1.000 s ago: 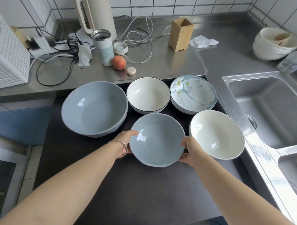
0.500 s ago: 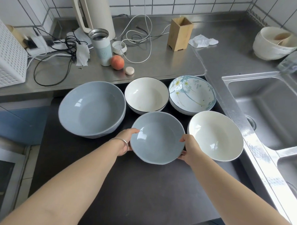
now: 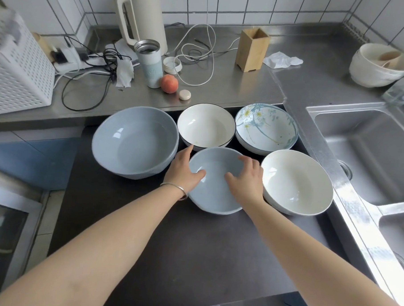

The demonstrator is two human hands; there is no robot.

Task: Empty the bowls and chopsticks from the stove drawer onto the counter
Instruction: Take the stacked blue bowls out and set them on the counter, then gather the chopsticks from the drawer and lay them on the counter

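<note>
Both hands hold the small blue bowl [image 3: 214, 183] at the near middle of the dark desk [image 3: 180, 249], among four other bowls. The left hand [image 3: 184, 169] and right hand [image 3: 246, 178] hook thumbs inside its rim. Best keep it level and clear of the white bowl [image 3: 297, 180] just right.

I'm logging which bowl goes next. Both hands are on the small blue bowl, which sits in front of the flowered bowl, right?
Not quite. In the head view both hands grip the small blue bowl, but it sits in front of the black-rimmed white bowl; the flowered bowl is further right.
</note>
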